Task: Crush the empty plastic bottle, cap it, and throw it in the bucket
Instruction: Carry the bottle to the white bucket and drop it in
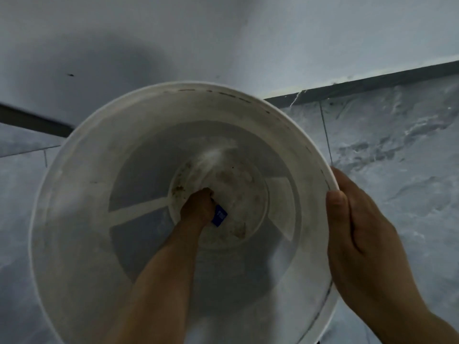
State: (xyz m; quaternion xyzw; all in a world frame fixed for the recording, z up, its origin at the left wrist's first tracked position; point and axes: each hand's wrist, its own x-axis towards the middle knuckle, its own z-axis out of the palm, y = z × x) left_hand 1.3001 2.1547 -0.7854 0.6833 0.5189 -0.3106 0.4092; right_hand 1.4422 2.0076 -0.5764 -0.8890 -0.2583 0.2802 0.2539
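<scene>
From your head camera you look straight down into the white bucket [74, 219], which fills most of the view and stands on the grey marbled floor [397, 157] close to the pale wall [223, 33]. Your left hand [198, 207] is sunk deep inside the bucket, at its stained bottom, with the forearm running up toward the near rim. Its fingers are curled tight around a blurred clear thing with a blue label [219, 216] showing just right of the knuckles; this looks like the plastic bottle [216, 157], its pale body smeared upward from the hand across the bucket's base. Whether it is crushed or capped you cannot tell from here. Your right hand [360, 232] is outside the bucket on its right side, fingers and thumb clasped over the rim, the thumb tip lying on the rim's edge. A dark skirting strip [372, 83] runs along the foot of the wall beyond the bucket.
</scene>
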